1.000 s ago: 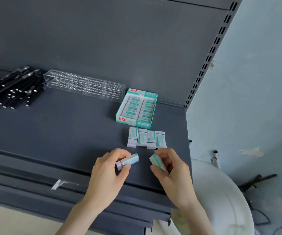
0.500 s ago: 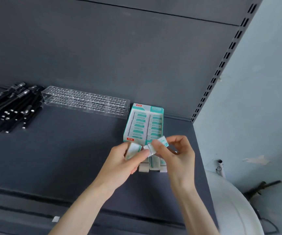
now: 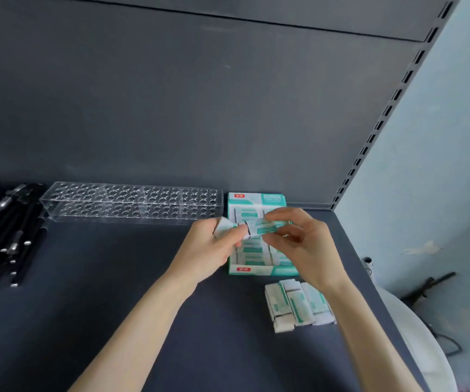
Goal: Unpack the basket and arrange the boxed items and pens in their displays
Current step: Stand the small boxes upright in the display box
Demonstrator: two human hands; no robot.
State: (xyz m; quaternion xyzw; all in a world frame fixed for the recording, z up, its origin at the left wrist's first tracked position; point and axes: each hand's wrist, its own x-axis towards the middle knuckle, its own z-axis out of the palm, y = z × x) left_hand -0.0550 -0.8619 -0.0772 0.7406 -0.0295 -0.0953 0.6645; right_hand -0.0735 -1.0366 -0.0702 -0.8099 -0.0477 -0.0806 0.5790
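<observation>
Fingers of the left hand (image 3: 208, 247) curl round one boxed eraser (image 3: 223, 225) while those of the right hand (image 3: 304, 247) pinch a second boxed eraser (image 3: 262, 227), both held just above the teal display box (image 3: 256, 270), probably to turn each in line with the rows inside. Four loose erasers (image 3: 290, 304) wait on the shelf (image 3: 115, 292) just in front of the display box, close to the shelf's right edge and partly under the right forearm, where a careless sweep could knock them off. Left of the display box the clear pen rack (image 3: 132, 200) stands just beside it with black pens (image 3: 4, 230) beyond, and the shelf in front of that gives the arms room
</observation>
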